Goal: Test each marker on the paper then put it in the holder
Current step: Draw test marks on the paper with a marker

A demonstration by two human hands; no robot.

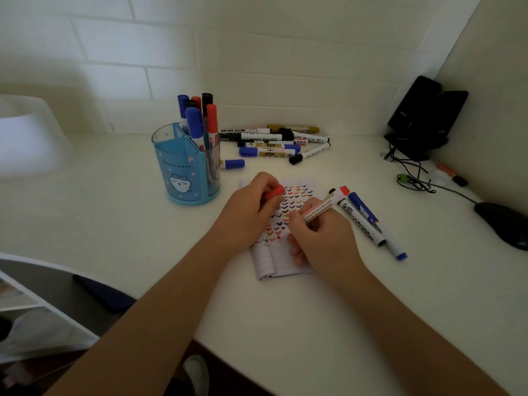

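Red marker [317,208] is gripped by right hand [323,241], cap [275,192] pinched by left hand [248,212]. Ink on paper [283,261] may be smeared by resting palms.

A black computer mouse [504,224] lay at the right of the white desk [114,224]. A black stand [420,115] with tangled black cables [414,182] occupied the far-right corner.

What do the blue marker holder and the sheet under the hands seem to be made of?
The blue marker holder looks like translucent glossy plastic: the markers inside show through its wall. The sheet looks like thin matte lined paper, perhaps a small notepad, since stacked page edges show at its near end.
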